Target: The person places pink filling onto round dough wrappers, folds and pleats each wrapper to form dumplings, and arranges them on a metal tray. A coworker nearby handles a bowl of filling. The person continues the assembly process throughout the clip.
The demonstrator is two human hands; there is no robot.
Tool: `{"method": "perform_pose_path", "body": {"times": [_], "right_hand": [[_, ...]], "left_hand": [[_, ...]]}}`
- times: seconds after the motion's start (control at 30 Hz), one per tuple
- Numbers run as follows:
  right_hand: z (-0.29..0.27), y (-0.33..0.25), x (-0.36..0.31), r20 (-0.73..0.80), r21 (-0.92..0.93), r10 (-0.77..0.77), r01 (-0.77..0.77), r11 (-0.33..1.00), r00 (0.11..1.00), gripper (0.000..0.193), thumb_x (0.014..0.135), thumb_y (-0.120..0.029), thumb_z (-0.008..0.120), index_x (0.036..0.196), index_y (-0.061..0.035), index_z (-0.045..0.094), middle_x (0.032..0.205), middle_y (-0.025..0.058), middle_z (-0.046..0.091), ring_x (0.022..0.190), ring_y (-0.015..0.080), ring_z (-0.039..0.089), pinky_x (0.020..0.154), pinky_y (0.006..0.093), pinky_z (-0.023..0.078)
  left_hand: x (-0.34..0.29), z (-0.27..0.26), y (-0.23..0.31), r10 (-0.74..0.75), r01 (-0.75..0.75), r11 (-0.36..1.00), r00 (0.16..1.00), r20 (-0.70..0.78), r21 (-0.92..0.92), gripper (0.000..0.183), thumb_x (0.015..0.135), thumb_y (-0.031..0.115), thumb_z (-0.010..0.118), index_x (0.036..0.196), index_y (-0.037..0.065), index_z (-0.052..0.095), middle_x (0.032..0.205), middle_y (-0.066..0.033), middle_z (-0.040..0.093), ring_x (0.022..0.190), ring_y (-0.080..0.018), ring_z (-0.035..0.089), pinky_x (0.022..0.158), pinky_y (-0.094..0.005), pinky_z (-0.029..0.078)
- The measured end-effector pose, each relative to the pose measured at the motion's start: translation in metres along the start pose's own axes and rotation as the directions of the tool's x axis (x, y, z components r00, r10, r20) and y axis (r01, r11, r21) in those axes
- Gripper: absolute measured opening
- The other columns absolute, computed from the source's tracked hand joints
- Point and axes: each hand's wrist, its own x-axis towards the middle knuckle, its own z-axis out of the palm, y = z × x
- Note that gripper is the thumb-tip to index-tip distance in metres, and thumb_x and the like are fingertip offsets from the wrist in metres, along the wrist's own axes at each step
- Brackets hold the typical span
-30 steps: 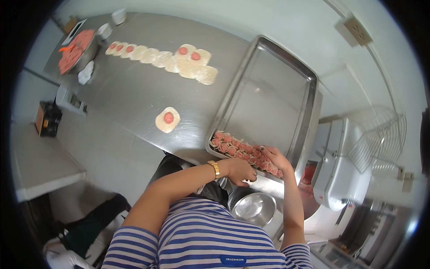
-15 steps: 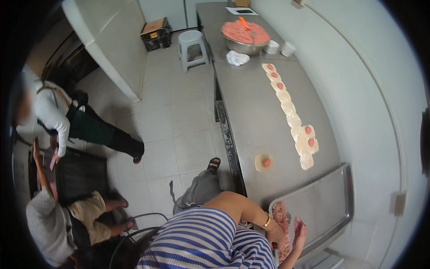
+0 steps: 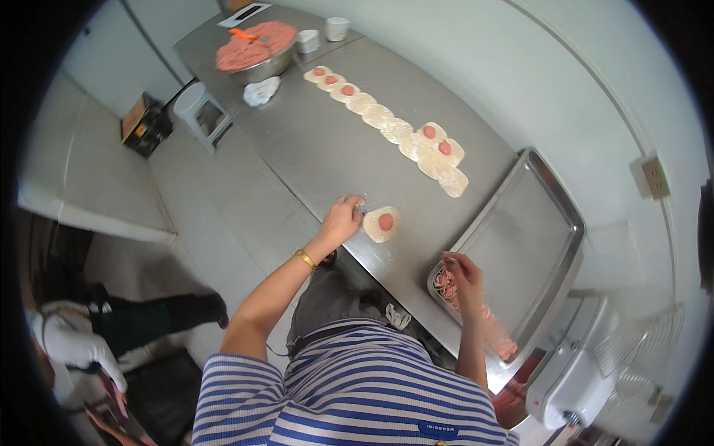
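Note:
A round dough wrapper (image 3: 373, 233) with a ball of pink minced meat (image 3: 385, 222) at its middle lies near the steel table's front edge. Beside its left edge is my left hand (image 3: 343, 217), fingers curled together; something small and greyish shows at the fingertips, too blurred to name. My right hand (image 3: 465, 273) hovers over the near left corner of a metal tray (image 3: 513, 215), its fingers bent in a pinch; what they hold, if anything, is hidden. Under it, folded pink-and-white dumplings (image 3: 447, 288) line the tray's near side.
Overlapping wrappers (image 3: 378, 117) run across the table, several topped with meat. At the far end stand a steel bowl (image 3: 266, 70) of minced meat, a white cloth (image 3: 262, 91) and two white cups (image 3: 337, 29). A white appliance (image 3: 573, 364) is at right. Another person (image 3: 82, 338) stands at left.
My left hand has left the dumplings in the tray and reached the lone wrapper. My right hand's raised, spread fingers have bent down over the dumplings. The view has turned toward the tray.

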Motion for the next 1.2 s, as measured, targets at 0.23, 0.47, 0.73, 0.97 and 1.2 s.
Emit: {"method": "perform_pose_path", "body": {"times": [0.23, 0.47, 0.73, 0.97, 1.2], "right_hand": [[0.089, 0.023, 0.032, -0.128, -0.531, -0.032, -0.041, 0.847, 0.991, 0.023, 0.082, -0.012, 0.064, 0.102, -0.0025, 0.066, 0.095, 0.0135, 0.067, 0.087, 0.0244, 0.066, 0.076, 0.0334, 0.052], [0.14, 0.054, 0.063, -0.375, -0.67, -0.231, -0.09, 0.737, 0.898, 0.028, 0.076, -0.017, 0.07, 0.1, -0.005, 0.062, 0.088, 0.0114, 0.059, 0.077, 0.0304, 0.063, 0.068, 0.0406, 0.05], [0.166, 0.055, 0.08, -0.502, -0.543, -0.145, -0.181, 0.82, 0.853, 0.029, 0.075, -0.005, 0.067, 0.104, -0.0052, 0.061, 0.093, 0.0098, 0.056, 0.072, 0.026, 0.06, 0.067, 0.036, 0.05], [0.165, 0.072, 0.088, -0.453, 0.209, 0.032, 0.071, 0.975, 0.891, 0.034, 0.079, -0.003, 0.063, 0.113, -0.0033, 0.064, 0.102, 0.008, 0.065, 0.082, 0.0132, 0.061, 0.068, 0.0276, 0.048], [0.175, 0.081, 0.085, -0.596, 0.094, 0.211, -0.194, 0.976, 0.774, 0.013, 0.085, 0.0, 0.058, 0.095, 0.0023, 0.067, 0.075, 0.0004, 0.064, 0.066, 0.0067, 0.056, 0.058, 0.0224, 0.044]], "left_hand": [[0.017, 0.016, 0.014, 0.12, -0.148, 0.964, 0.983, 0.137, 0.223, 0.022, 0.075, 0.012, 0.07, 0.095, 0.004, 0.063, 0.1, -0.0188, 0.06, 0.098, -0.0342, 0.058, 0.084, -0.0425, 0.049], [0.041, 0.025, -0.014, 0.141, -0.131, 0.99, 0.922, 0.361, -0.053, 0.018, 0.078, 0.006, 0.066, 0.095, 0.001, 0.061, 0.096, -0.0153, 0.065, 0.089, -0.0261, 0.065, 0.076, -0.0349, 0.052], [0.069, 0.011, -0.026, 0.083, 0.165, 0.914, 0.817, 0.571, -0.37, 0.01, 0.087, 0.002, 0.057, 0.097, 0.001, 0.056, 0.086, -0.0055, 0.064, 0.084, -0.0096, 0.059, 0.077, -0.0255, 0.047], [0.095, 0.016, -0.038, 0.176, 0.443, 0.772, 0.54, 0.823, -0.456, 0.019, 0.09, 0.0, 0.053, 0.108, 0.005, 0.051, 0.097, -0.0006, 0.058, 0.097, -0.0086, 0.054, 0.089, -0.0251, 0.041], [0.1, 0.016, -0.04, 0.257, 0.03, 0.917, 0.718, 0.647, -0.399, 0.027, 0.083, 0.001, 0.062, 0.109, 0.001, 0.054, 0.095, -0.0086, 0.063, 0.087, -0.0168, 0.064, 0.078, -0.0285, 0.051]]}}
